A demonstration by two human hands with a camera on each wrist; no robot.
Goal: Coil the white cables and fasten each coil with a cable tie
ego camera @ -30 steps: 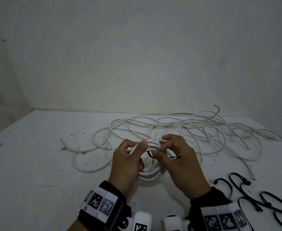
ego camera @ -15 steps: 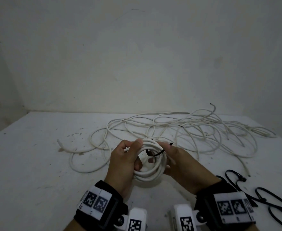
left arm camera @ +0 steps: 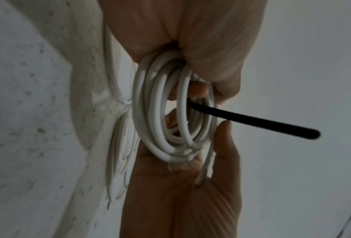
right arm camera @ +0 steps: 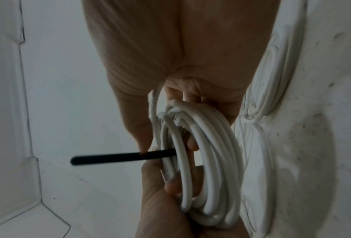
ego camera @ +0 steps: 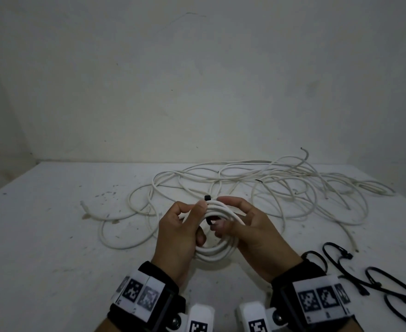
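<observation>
Since a moment ago, cable tie (ego camera: 208, 220) now wraps one white coil (ego camera: 217, 248) (held above worktop (ego camera: 41, 236)). Left hand (ego camera: 180, 238), right hand (ego camera: 252, 233): both curled, gripping coil. Loose cables (ego camera: 281, 185) behind; several spare ties (ego camera: 369, 276).

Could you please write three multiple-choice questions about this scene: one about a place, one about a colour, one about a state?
1. Where do the spare cable ties lie?
A. on the table, to the right of the hands
B. on the far left of the table
C. on top of the loose cables

2. What colour is the cable tie passing through the coil?
A. white
B. black
C. red

3. How is the coil held?
A. it lies alone on the table
B. by the left hand only
C. by both hands

Key: 1 A, they lie beside the right hand. 2 B, both wrist views show a dark strap. 3 C, fingers of each hand curl round the coil.
</observation>
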